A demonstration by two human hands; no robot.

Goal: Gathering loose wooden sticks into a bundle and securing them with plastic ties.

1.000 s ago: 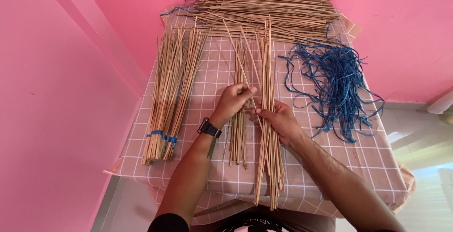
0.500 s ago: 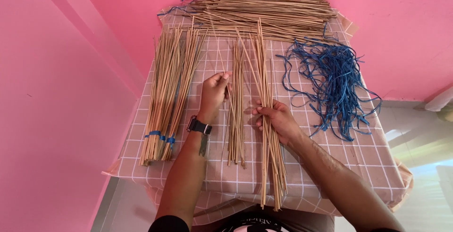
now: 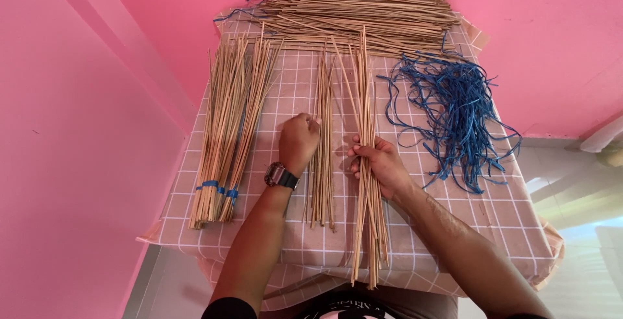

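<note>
Right hand (image 3: 379, 163) clamped on a stick bundle (image 3: 366, 183), keeping it together, ends overhanging the surface (image 3: 493, 215) edge. Left hand (image 3: 298, 140) fisted on the loose pile (image 3: 321, 157) just beside, pinning it flat. Tied bundle (image 3: 227, 131) at left, blue strings (image 3: 457, 114) at right.

A sheaf of thin tan sticks (image 3: 367, 163) is clasped at mid-length in the right hand (image 3: 378, 163), running lengthwise down the table, its near ends past the edge. Just left, a smaller loose bundle (image 3: 322, 144) lies flat, the left hand (image 3: 299, 142) apparently touching its side.
</note>
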